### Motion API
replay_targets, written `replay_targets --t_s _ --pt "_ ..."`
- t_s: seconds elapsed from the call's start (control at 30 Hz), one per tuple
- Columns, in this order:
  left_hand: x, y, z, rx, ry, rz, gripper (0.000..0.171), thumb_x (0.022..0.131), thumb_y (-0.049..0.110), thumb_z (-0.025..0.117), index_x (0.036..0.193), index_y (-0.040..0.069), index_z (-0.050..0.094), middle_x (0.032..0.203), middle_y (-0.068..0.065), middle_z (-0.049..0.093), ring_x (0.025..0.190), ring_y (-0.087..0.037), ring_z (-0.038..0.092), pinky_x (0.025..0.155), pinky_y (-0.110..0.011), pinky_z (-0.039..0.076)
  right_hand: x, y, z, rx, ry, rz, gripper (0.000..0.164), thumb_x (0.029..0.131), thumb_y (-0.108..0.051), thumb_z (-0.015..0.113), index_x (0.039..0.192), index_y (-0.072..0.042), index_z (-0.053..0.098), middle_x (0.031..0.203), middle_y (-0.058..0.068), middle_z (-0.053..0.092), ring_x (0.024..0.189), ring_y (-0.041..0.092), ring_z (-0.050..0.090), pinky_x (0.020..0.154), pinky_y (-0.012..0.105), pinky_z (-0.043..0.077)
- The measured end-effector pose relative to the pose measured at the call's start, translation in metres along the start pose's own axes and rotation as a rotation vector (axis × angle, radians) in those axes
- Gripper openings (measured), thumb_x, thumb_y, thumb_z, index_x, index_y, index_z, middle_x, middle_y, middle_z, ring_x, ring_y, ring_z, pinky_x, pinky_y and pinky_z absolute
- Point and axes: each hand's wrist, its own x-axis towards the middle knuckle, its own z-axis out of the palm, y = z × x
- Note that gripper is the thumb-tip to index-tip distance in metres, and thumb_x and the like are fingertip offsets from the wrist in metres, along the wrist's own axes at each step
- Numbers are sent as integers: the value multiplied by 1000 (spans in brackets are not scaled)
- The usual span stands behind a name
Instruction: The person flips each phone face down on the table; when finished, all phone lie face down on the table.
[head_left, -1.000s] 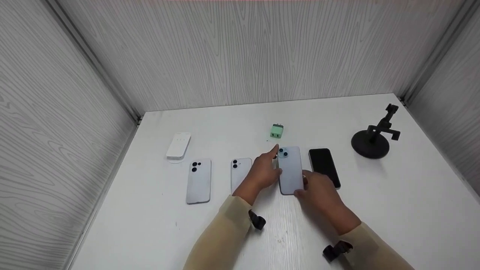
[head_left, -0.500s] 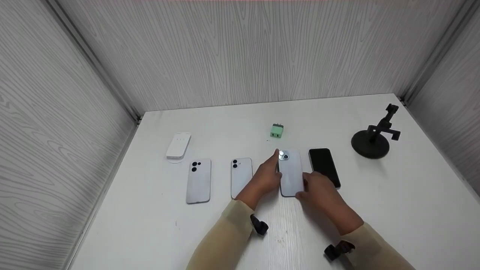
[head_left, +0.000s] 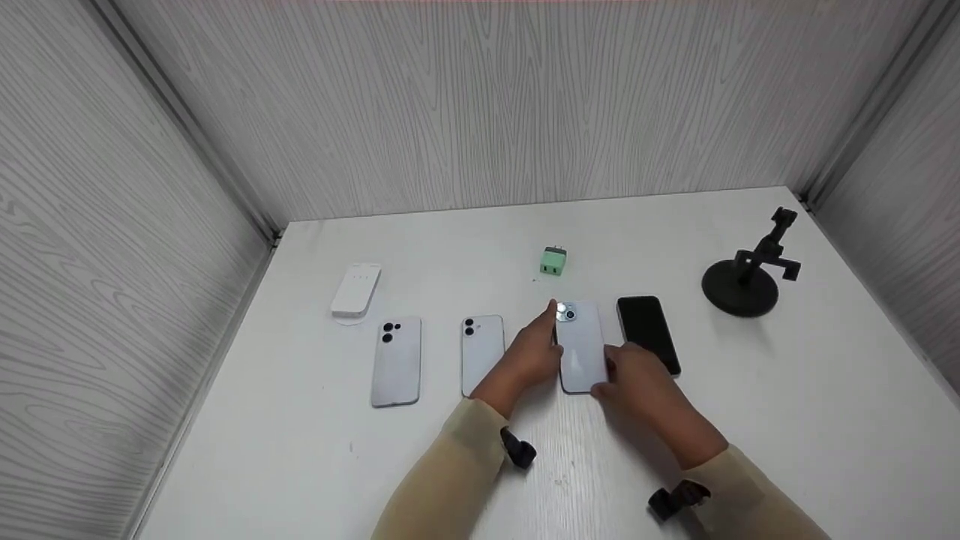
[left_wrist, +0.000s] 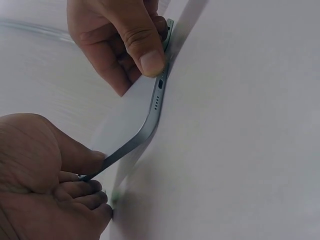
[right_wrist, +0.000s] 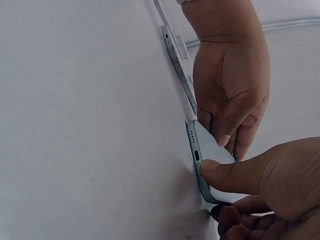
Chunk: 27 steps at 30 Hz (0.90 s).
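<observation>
Between both hands lies a pale blue smartphone (head_left: 583, 352), back up, its twin camera lenses at the far left corner. My left hand (head_left: 534, 352) grips its left long edge, the thumb on the side and fingers curled beneath in the left wrist view. At the near right corner, my right hand (head_left: 637, 379) pinches the phone, its thumb beside the charging port in the right wrist view. Just right of it, partly behind my right hand, is a black phone (head_left: 649, 330), screen up. A white phone (head_left: 482, 349) with two lenses lies left, partly covered by my left wrist.
Farther left are another pale phone (head_left: 397, 364) with several lenses and a white rectangular device (head_left: 357, 289). A green plug charger (head_left: 553, 260) sits beyond the hands. A black stand (head_left: 741, 287) with a round base occupies the right side. Grey panels (head_left: 480, 105) enclose the white table (head_left: 262, 450).
Over the last second the held phone has come slightly nearer along the table, with my left hand moving along with it. During the last half second hardly anything differs.
</observation>
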Motion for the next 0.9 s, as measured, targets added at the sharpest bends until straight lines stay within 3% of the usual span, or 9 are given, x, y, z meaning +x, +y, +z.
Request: replay_targets --t_s 0.33,0.5,0.9 --pt "-1 5 1 94 -41 -21 75 110 3 50 175 3 14 181 -15 26 168 -28 25 137 -38 22 -1 0 0 16 -9 -6 29 88 -7 87 110 4 72 96 14 67 89 25 59 80 45 54" --pt "-2 9 2 122 -36 -36 74 110 4 51 175 2 15 181 -15 27 168 -28 27 136 -38 23 -1 -2 0 48 -25 12 32 88 -6 86 115 6 73 102 17 69 93 25 60 83 46 56" --pt "-3 11 7 300 9 -17 75 105 -1 56 172 -3 22 176 -21 34 165 -31 34 135 -39 29 0 -1 -1 45 -51 8 37 90 -8 86 121 8 73 104 18 70 92 25 60 84 46 56"
